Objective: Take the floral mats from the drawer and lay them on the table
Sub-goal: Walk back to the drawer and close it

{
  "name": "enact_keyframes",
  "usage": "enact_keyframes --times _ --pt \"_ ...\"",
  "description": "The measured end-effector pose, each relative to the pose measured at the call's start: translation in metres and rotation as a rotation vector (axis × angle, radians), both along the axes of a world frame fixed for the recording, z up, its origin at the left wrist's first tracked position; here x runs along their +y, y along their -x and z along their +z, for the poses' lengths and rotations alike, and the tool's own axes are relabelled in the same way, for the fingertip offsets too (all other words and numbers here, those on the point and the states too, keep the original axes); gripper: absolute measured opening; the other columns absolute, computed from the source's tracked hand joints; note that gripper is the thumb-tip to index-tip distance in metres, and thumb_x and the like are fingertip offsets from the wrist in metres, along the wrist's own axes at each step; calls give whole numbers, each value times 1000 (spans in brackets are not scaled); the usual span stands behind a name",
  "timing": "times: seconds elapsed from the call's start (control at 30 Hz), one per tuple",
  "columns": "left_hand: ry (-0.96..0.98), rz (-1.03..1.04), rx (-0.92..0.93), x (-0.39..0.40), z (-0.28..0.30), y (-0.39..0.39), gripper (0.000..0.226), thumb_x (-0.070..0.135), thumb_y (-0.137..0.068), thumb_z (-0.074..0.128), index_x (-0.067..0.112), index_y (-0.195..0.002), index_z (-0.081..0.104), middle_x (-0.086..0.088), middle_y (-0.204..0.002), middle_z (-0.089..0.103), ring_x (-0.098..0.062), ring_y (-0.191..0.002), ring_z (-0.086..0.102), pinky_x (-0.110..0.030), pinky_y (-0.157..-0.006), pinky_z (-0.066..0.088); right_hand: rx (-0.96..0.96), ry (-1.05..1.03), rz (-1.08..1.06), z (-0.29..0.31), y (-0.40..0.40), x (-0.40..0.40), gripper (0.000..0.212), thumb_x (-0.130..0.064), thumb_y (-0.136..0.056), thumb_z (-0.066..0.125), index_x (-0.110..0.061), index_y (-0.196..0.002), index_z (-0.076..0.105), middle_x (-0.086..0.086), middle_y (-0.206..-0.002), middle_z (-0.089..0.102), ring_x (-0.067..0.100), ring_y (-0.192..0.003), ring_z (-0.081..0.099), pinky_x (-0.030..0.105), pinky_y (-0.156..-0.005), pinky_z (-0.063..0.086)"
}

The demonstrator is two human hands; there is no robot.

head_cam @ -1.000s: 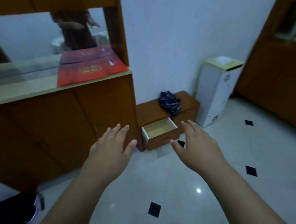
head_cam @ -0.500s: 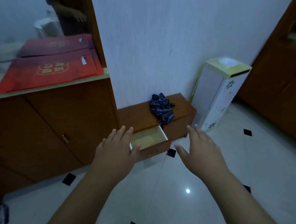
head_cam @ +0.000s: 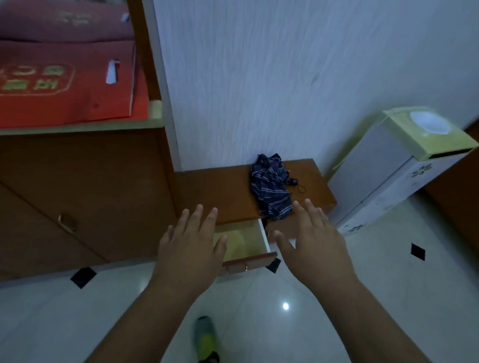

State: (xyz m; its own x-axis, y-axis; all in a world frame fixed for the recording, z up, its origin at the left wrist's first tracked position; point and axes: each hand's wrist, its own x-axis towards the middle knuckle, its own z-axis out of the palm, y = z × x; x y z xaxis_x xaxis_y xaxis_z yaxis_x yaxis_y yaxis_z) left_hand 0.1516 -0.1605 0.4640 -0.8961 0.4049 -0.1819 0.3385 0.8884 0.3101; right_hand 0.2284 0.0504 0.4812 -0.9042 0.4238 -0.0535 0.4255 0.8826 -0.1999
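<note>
Drawer open, both hands empty above it; no mats visible.

The drawer [head_cam: 246, 244] stands pulled out from the low cabinet [head_cam: 226, 197], its long axis running out toward the person. Its visible interior looks bare pale yellow; the floral mats cannot be seen, and the left hand [head_cam: 191, 251] covers the left part. Right hand [head_cam: 314, 245] hovers just right of the drawer's front corner. Both hands are spread, palms down, holding nothing. The left is nearer the opening. Dark striped cloth [head_cam: 271, 190] lies on the cabinet top behind.
</note>
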Motion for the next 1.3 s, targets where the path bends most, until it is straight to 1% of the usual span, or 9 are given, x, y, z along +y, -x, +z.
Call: enact_keyframes --times 0.5,0.7,0.8,0.9,0.93,1.0,1.13,1.2,1.3 --pt "70 206 -83 139 -108 105 67 54 -103 25 28 -162 4 2 -170 4 -21 -156 -1 -47 -123 11 -59 7 248 -121 153 122 77 -61 -93 41 -19 -156 24 6 -165 18 27 -151 17 48 -120 23" --pt "-276 578 -244 167 -194 121 74 59 -101 34 27 -162 6 6 -170 0 -19 -156 2 -53 -122 15 -66 273 297 -220 181 145 86 -67 -89 46 -22 -157 20 3 -166 11 23 -152 12 46 -121 21" --pt "-692 968 -510 165 -245 127 79 73 -89 42 40 -157 20 9 -165 24 -23 -150 26 -56 -119 23 -94 778 12 -267 188 140 85 -67 -88 55 -27 -156 23 -4 -164 20 19 -149 22 44 -117 30" --pt "-1156 1486 -673 149 -310 119 49 54 -86 52 20 -118 66 1 -109 66 -29 -105 63 -35 -92 47 -103 1489 -598 -312 182 130 57 -63 -88 59 -37 -138 50 -14 -136 55 13 -123 54 28 -86 45" --pt "-1288 1647 -709 141 -333 112 31 41 -90 53 16 -100 68 0 -90 65 -25 -85 63 -29 -79 49 -74 1673 -788 -331 177 129 54 -62 -87 62 -34 -132 53 -13 -127 59 13 -110 60 27 -78 46" --pt "-1515 1842 -848 128 -379 95 20 33 -92 55 15 -98 60 -1 -83 55 -18 -71 52 -27 -71 46 7 1959 -1068 -375 163 129 78 -65 -81 67 -26 -144 43 -1 -134 56 18 -104 61 33 -83 51" --pt "-1748 1921 -1046 113 -452 75 76 48 -91 61 17 -152 30 -10 -119 41 -28 -97 39 -39 -86 37 106 2037 -1390 -452 137 122 98 -69 -82 58 -15 -156 25 12 -157 32 28 -145 31 45 -120 22" --pt "-1774 1917 -1057 111 -472 78 65 43 -87 67 25 -141 36 -8 -107 42 -24 -88 41 -36 -88 38 101 2035 -1443 -479 136 118 102 -72 -82 53 -16 -159 15 12 -164 15 30 -151 14 47 -122 12" --pt "-1789 1928 -1047 108 -492 89 48 30 -83 67 14 -126 51 -5 -103 55 -23 -87 56 -30 -93 40 136 2081 -1412 -516 141 119 86 -74 -85 44 -19 -151 38 14 -157 35 34 -144 32 53 -120 16"
